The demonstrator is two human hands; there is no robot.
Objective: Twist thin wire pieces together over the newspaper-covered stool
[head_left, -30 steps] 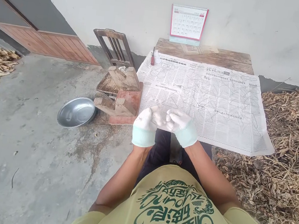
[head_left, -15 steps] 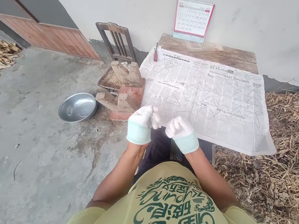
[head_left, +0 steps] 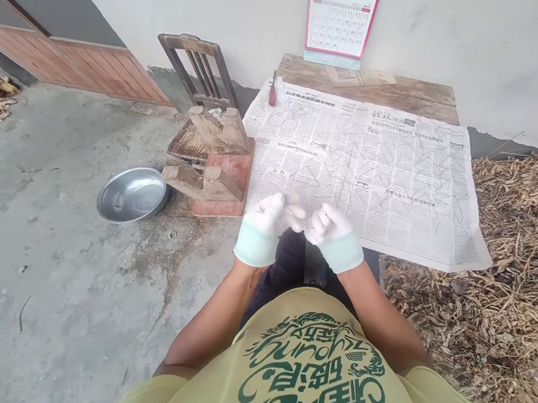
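Both my hands wear white gloves with pale green cuffs and meet just in front of the near edge of the newspaper (head_left: 366, 168) spread over a wooden table (head_left: 409, 94). My left hand (head_left: 269, 218) has its fingers curled. My right hand (head_left: 329, 228) is closed with its fingertips against the left glove's fingers, as if pinching the fabric. Neither hand holds a separate object that I can make out.
A metal bowl (head_left: 132, 194) sits on the concrete floor at left, beside a low wooden chair (head_left: 202, 108) with wooden blocks and a red box (head_left: 222, 179). A red-handled tool (head_left: 273, 94) lies on the paper's far corner. A calendar (head_left: 338, 24) leans on the wall. Dry stalks (head_left: 510, 270) pile at right.
My hands drew apart half a second ago and have come back together, fingertips touching. The view shifted slightly.
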